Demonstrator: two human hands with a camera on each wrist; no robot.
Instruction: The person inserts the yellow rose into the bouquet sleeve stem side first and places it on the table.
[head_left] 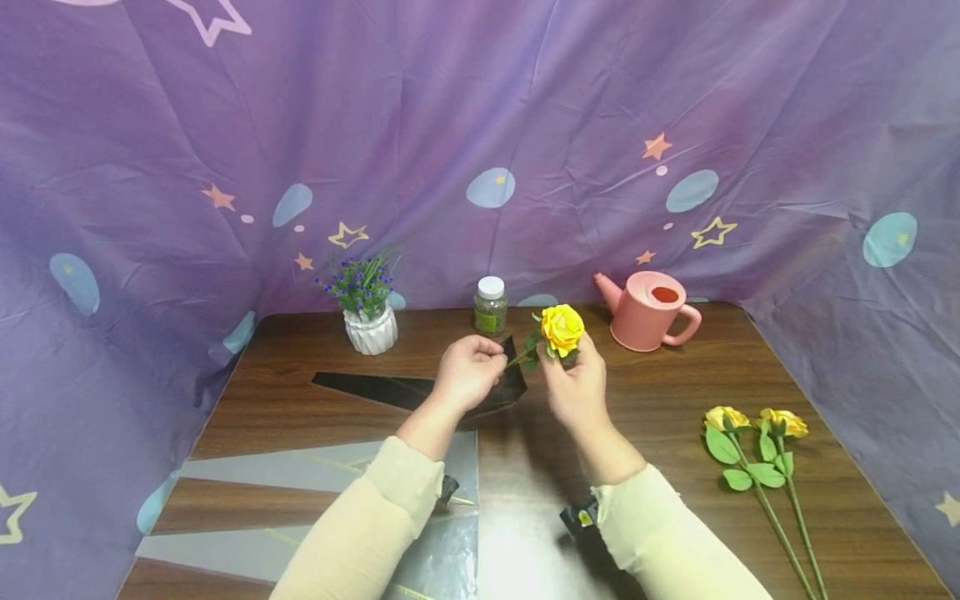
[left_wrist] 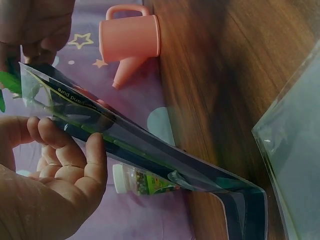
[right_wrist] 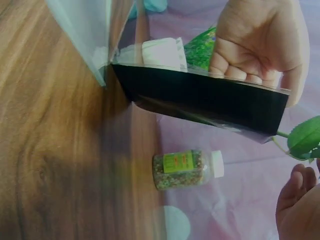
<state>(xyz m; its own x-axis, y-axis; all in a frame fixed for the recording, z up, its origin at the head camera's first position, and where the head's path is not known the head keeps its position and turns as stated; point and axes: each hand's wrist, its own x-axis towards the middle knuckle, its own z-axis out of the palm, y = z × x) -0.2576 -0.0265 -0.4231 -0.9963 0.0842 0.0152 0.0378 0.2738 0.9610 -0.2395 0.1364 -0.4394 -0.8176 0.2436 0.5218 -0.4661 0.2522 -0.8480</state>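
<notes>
A yellow rose (head_left: pixel 562 329) is held just under its bloom by my right hand (head_left: pixel 579 385). My left hand (head_left: pixel 471 371) pinches the open end of a long, tapered flower sleeve (head_left: pixel 382 388), black on one side and clear on the other. Through the clear side in the left wrist view, the rose's green stem (left_wrist: pixel 125 148) runs down inside the sleeve. A green leaf (right_wrist: pixel 306 137) stays outside, right at the sleeve's mouth. The narrow tail of the sleeve bends where it meets the wooden table.
Two clear sleeves (head_left: pixel 255 467) lie flat at the front left. Two more yellow roses (head_left: pixel 783 422) lie at the right. Along the back stand a white potted plant (head_left: pixel 371 331), a jar with a white lid (head_left: pixel 491 308) and a pink watering can (head_left: pixel 647 315).
</notes>
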